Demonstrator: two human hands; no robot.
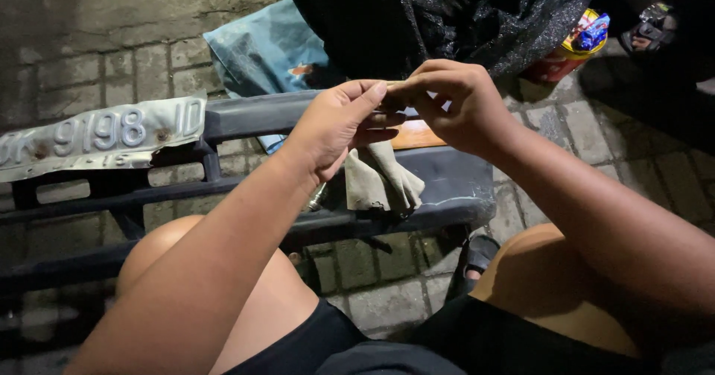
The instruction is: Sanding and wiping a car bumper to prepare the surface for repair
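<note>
Brick-paved ground (387, 300), stained concrete wall (149, 6), dim light

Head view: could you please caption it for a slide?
Both hands, left hand and right hand, pinch a small object above a dark bumper.

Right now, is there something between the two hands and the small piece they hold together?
Nothing visible is in the way. The left hand and the right hand already meet on the small piece, pinching it directly above the grey cloth on the dark bumper. The fingers hide most of it.
</note>
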